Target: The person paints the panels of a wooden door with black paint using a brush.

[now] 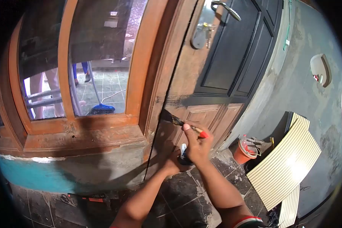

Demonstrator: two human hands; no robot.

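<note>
My right hand is closed around a paintbrush with a wooden, red-ended handle. Its dark bristles point up and left, at the bare wood near the left edge of the door. Black paint covers the door's upper panels, and streaky black strokes end just above the brush. Lower down, the panels show brown wood. Just below and left of it, my left hand grips a small dark container with a whitish patch at its rim; my right hand partly hides it, and its contents are not visible.
A metal handle and lock plate sit high on the door. To the left is a wood-framed window, with people's legs and a blue broom beyond. An orange bucket and ribbed cream panels stand at the right.
</note>
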